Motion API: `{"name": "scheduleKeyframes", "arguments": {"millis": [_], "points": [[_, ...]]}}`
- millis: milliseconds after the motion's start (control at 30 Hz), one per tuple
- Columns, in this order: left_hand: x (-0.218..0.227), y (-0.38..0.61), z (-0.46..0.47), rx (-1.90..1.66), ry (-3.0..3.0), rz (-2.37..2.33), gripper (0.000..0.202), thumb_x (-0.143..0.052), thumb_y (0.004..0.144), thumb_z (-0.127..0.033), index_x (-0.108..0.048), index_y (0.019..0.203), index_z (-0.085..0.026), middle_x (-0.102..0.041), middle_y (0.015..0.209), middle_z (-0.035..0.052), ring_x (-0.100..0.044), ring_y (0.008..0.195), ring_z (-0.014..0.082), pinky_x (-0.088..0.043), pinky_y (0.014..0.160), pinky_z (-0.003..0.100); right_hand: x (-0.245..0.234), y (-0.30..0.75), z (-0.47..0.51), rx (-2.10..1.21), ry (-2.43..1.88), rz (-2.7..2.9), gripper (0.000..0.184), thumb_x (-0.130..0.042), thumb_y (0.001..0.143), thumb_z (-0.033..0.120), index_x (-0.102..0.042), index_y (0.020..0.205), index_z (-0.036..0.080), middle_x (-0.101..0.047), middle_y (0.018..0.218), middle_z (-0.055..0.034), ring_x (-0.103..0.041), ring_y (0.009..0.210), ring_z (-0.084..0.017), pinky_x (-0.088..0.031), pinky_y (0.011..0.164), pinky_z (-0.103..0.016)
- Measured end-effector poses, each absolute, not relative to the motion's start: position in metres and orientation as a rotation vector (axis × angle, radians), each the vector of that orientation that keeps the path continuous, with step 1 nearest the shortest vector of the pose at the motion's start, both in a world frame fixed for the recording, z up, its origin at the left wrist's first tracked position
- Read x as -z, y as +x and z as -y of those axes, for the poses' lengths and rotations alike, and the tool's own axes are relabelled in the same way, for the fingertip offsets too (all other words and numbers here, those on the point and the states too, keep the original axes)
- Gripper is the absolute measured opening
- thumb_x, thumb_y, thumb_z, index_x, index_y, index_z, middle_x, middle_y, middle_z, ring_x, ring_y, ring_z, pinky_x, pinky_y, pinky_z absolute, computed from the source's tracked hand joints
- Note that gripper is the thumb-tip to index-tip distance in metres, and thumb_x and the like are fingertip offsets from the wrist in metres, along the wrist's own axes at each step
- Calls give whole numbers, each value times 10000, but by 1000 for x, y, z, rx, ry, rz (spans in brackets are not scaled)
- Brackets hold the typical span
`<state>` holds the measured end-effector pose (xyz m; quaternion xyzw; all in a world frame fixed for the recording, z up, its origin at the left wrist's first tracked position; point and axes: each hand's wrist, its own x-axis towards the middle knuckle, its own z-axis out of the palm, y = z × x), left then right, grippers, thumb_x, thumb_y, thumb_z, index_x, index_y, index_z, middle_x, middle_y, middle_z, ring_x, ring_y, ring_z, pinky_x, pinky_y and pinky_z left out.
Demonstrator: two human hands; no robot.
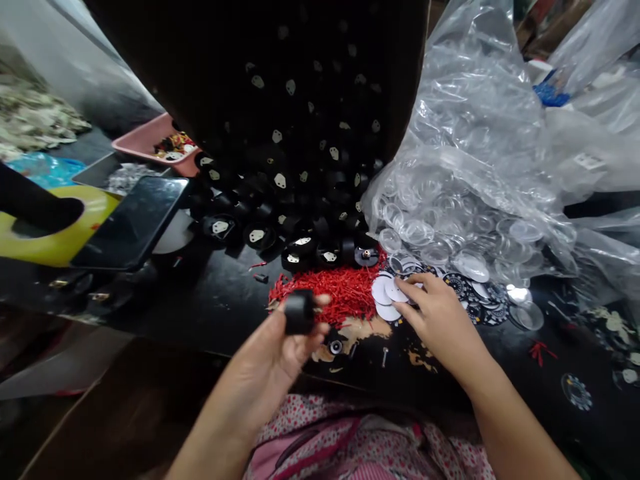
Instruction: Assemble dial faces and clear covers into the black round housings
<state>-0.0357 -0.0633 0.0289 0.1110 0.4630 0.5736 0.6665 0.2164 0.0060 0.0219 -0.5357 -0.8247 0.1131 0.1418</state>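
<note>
My left hand (273, 360) is closed around a short black cylindrical housing (299, 312), held above the near side of the table and slightly blurred. My right hand (443, 323) reaches to a small stack of white discs (383, 291), its thumb and forefinger apart with their tips on or just over the discs. Black printed dial discs (493, 307) lie to the right of that hand. Between my hands spreads a heap of thin red pointers (345, 293). Behind it, several black housings with pale tabs (329, 256) are piled.
A big clear bag of transparent round covers (420, 230) lies at back right. At left are a smartphone (133, 223), a yellow tape roll (100, 200) and a pink tray (143, 139) of small parts. A screw (385, 357) lies near the table's front edge.
</note>
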Motion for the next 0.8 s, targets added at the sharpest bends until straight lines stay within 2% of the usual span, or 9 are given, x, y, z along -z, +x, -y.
{"name": "scheduleKeyframes", "arguments": {"millis": [100, 167, 233, 300, 500, 667, 800], "points": [[-31, -6, 75, -1128, 120, -977, 383, -788, 766, -434, -702, 1032, -171, -762, 1094, 103, -729, 701, 130, -604, 623, 186, -29, 215, 4, -480, -1434, 2157, 289, -505, 962, 270, -717, 1143, 195, -694, 1074, -113, -623, 1016, -283, -480, 922, -501], [-31, 7, 75, -1088, 124, -976, 408, -807, 759, -357, -679, 1105, -181, -754, 1111, 97, -722, 679, 117, -592, 609, 182, -36, 207, 14, -747, -1422, 1959, 271, -493, 969, 284, -729, 1086, 219, -716, 940, -71, -657, 934, -244, -517, 869, -436], [-29, 15, 72, -1108, 175, -1003, 460, -821, 742, -280, -655, 1164, -204, -733, 1167, 81, -725, 713, 117, -594, 658, 199, -42, 198, 25, -1068, -1434, 1762, 229, -527, 957, 316, -726, 1039, 238, -691, 761, -20, -675, 805, -212, -547, 760, -364], [-29, 20, 69, -1146, 240, -1027, 453, -824, 733, -238, -648, 1150, -214, -714, 1211, 69, -733, 789, 131, -594, 736, 222, -45, 192, 33, -1219, -1457, 1595, 184, -584, 930, 347, -716, 1009, 246, -654, 674, 10, -668, 727, -196, -547, 695, -329], [-29, 26, 67, -1143, 231, -990, 310, -760, 800, -180, -619, 1072, -228, -741, 1146, 41, -724, 964, 144, -558, 902, 256, -51, 197, 41, -1077, -1468, 1479, 122, -640, 904, 359, -692, 939, 254, -693, 791, 9, -653, 706, -158, -533, 671, -280], [-30, 35, 70, -1125, 184, -967, 183, -719, 837, -205, -716, 1018, -227, -742, 1109, 3, -678, 1079, 145, -537, 947, 224, -56, 193, 45, -1106, -1434, 1581, 105, -620, 920, 326, -700, 953, 267, -721, 846, 11, -674, 769, -159, -528, 701, -264], [-30, 38, 75, -1104, 195, -938, 267, -689, 863, -253, -715, 1122, -309, -718, 1213, -18, -661, 1141, 180, -550, 966, 290, -52, 188, 43, -1007, -1460, 1674, 110, -590, 927, 280, -694, 938, 247, -727, 867, 5, -662, 763, -160, -509, 707, -270]]}}
